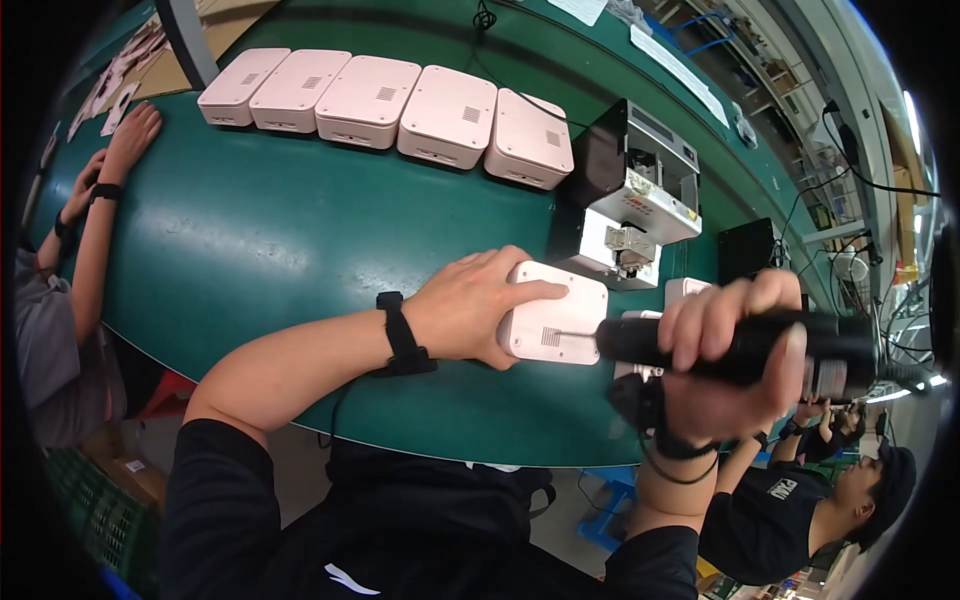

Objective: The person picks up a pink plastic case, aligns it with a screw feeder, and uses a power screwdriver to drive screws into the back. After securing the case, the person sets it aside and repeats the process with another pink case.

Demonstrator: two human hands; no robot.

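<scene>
At the centre of the frame, my left hand (468,302) is gripping the white plastic casing (585,303), thumb lying across its top face. My right hand (738,345), showing blurred, is gripping the black electric screwdriver (637,343); I can't tell whether its bit (578,334) is touching. I'm judging the casing light, stiff and probably slippery, easily scuffed, so its side walls are offering the best hold. The tabletop (240,250) is giving open room toward the left; its near edge is curving below, while a screw feeder (600,150) is crowding the upper right.
</scene>
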